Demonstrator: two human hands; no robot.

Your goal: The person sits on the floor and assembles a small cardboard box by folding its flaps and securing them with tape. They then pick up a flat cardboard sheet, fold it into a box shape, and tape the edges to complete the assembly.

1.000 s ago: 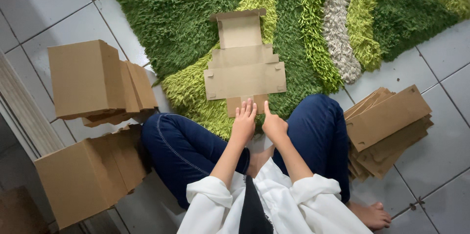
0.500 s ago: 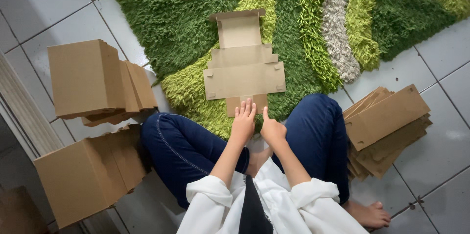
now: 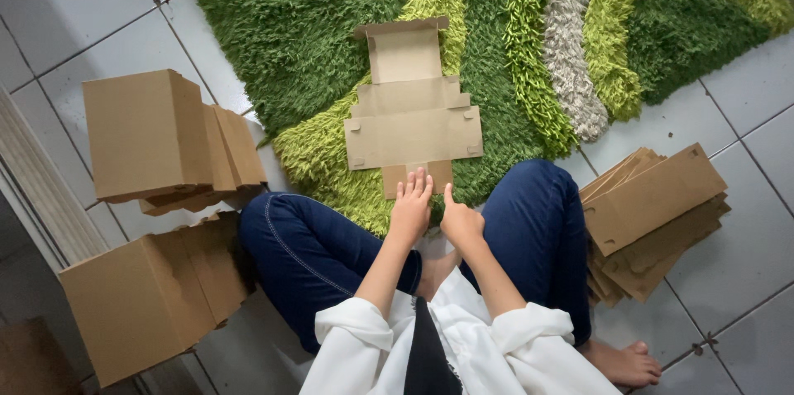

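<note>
- An unfolded cardboard box blank is seen lying flat on the shaggy green rug, straight ahead of the crossed knees in blue jeans.
- The left hand is laid on the blank's near flap, fingers spread and flat; nothing is gripped.
- The right hand is held just beside that flap, loosely curled with the forefinger raised; nothing is clasped there either.
- Assembled boxes are stacked on the tiled floor to the left, more nearer the knee; a pile of flat blanks is kept to the right.
- As a judgement, the near flap is best creased along its scored line, with both palms pressed evenly so the soft rug is not allowed to buckle the card.
- The side tabs should be kept square before anything is tucked in.
</note>
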